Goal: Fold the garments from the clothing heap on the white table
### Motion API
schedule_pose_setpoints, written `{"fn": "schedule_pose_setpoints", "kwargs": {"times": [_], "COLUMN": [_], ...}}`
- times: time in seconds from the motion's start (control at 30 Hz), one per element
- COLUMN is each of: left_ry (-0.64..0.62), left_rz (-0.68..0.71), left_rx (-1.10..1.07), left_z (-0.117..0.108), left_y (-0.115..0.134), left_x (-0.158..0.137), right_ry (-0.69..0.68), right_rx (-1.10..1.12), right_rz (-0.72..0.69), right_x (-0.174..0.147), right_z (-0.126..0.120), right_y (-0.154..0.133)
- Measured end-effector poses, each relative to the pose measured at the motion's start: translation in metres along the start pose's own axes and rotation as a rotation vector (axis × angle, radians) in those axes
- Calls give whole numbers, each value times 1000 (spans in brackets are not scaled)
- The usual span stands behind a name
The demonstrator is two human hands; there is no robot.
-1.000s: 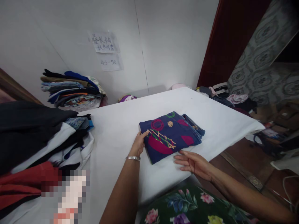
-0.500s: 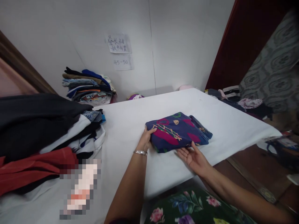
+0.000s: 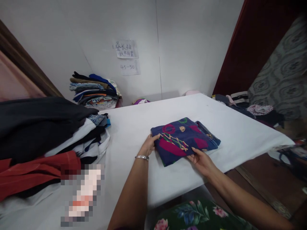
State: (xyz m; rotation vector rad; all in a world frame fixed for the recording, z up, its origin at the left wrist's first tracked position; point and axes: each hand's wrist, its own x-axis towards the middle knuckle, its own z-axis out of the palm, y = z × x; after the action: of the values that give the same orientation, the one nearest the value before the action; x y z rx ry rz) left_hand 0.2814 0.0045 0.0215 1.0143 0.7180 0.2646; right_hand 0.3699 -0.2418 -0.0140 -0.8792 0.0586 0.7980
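centrally, folded garment point(image 3: 176, 140): navy printed cloth, denim at right, near the table's point(image 3: 124, 137) front edge
left hand point(image 3: 149, 145): pinching its left edge
right hand point(image 3: 200, 161): pinching its near edge, thumb uppermost
table: smooth, white-covered
wall point(image 3: 192, 48): pale, panelled

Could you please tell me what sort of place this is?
Probably a workroom where clothes are handled: it shows a folded navy-blue garment with magenta patches at a broad white-covered table, a loose heap of black, white and red clothes, and a stack of folded multicoloured clothes.
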Motion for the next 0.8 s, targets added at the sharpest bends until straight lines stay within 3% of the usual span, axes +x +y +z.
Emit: {"fn": "schedule_pose_setpoints", "kwargs": {"times": [0.23, 0.4, 0.67, 0.8], "left_ry": [79, 121, 206, 209], "left_rz": [-21, -27, 133, 165], "left_rx": [-118, -149, -107, -23], "left_z": [-3, 6, 13, 7], "left_y": [-1, -6, -6, -5], "left_x": [11, 15, 12, 12], "right_ry": [85, -26, -15, -28], "right_rx": [52, 100, 294, 287], "right_rz": [22, 96, 137, 170], "right_x": [-15, -27, -11, -4], "right_z": [-8, -10, 2, 9], "right_y": [-19, -34, -21, -19]}}
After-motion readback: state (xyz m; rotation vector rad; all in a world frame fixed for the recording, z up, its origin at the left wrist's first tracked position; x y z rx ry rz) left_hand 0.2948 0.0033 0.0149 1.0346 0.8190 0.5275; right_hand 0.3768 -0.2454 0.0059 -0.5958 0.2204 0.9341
